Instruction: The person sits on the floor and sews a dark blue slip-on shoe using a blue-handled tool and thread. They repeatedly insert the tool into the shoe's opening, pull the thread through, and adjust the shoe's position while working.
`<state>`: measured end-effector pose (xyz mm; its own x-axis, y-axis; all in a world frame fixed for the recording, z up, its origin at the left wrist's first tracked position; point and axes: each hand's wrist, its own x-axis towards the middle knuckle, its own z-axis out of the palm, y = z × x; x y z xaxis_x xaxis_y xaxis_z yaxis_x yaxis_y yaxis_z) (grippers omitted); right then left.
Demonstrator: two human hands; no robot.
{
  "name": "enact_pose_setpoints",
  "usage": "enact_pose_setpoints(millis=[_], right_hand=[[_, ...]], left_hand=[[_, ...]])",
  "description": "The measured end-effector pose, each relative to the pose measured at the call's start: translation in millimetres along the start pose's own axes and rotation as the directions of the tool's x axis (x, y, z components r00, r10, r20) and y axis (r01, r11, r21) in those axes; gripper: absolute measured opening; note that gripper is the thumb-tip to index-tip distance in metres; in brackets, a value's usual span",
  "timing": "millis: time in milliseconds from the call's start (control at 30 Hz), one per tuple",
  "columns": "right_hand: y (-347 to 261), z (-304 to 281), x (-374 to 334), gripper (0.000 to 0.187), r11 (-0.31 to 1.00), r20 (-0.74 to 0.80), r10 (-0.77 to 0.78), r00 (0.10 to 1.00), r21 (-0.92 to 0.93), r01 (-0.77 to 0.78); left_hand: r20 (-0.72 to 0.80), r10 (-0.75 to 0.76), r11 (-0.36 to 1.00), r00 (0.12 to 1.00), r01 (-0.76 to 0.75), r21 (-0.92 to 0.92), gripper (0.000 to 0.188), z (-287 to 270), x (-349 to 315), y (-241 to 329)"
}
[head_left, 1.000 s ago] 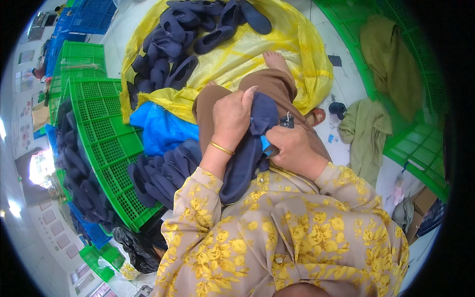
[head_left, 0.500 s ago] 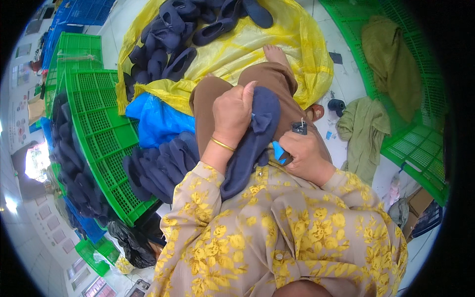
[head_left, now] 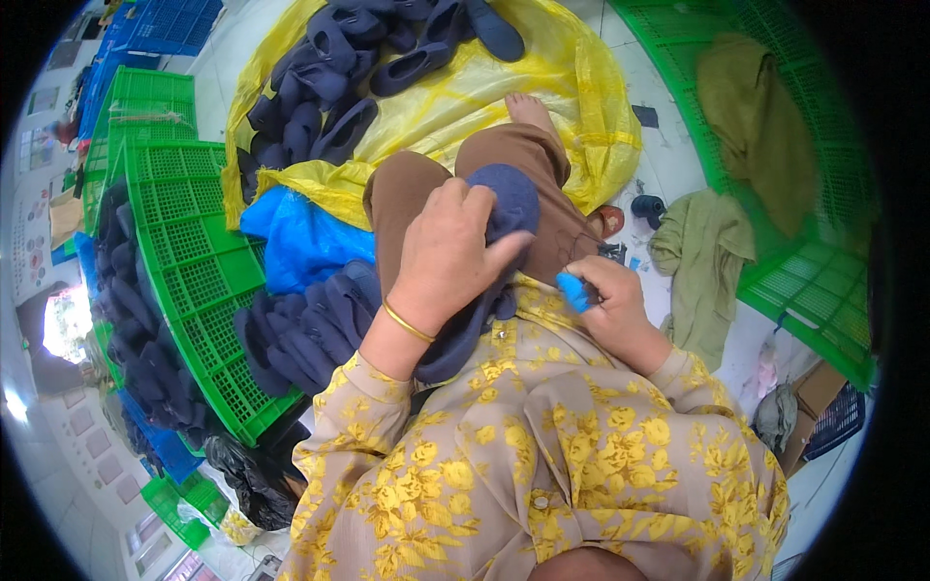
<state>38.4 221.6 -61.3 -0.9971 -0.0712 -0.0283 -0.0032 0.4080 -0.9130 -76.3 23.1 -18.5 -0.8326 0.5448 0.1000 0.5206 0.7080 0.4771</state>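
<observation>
A navy cloth shoe (head_left: pixel 509 194) lies lengthwise on my lap, sole end toward my knees. My left hand (head_left: pixel 446 242) is over it, fingers bent along its side and thumb across its top, gripping it; the palm hides its middle. Just to the right, my right hand (head_left: pixel 610 300) is closed round a small blue-and-black tool (head_left: pixel 573 292). Its blue end pokes out on the side toward the shoe, and a dark part shows beyond the knuckles. The tool's exact kind is hidden by the fingers. A gap separates the tool from the shoe.
A row of navy shoes (head_left: pixel 310 324) leans at my left thigh beside a blue sheet (head_left: pixel 310 242). More shoes (head_left: pixel 325 73) heap on a yellow sack (head_left: pixel 465 107) ahead. Green crates (head_left: pixel 189 261) stand left and right. A dark thread spool (head_left: pixel 647 207) and olive cloth (head_left: pixel 702 252) lie right.
My left hand has turned over the shoe, its thumb swinging from upright to lying across it. My right hand has moved slightly right, away from the shoe, with the tool still in it.
</observation>
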Motion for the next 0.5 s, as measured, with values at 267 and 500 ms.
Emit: enact_pose_setpoints(millis=[267,500], right_hand=[[38.7,-25.3,5.0,0.014,0.923,-0.335,0.375,0.864,0.217,-0.317],[-24.1,13.3,45.9,0.009,0.971,0.018,0.144,0.989,0.191,-0.145]], left_hand=[[0.285,-0.429,0.59,0.857,0.505,-0.63,0.016,14.7,-14.0,-31.9],[0.318,-0.473,0.399,0.822,0.521,-0.755,0.016,15.1,-15.5,-29.7]])
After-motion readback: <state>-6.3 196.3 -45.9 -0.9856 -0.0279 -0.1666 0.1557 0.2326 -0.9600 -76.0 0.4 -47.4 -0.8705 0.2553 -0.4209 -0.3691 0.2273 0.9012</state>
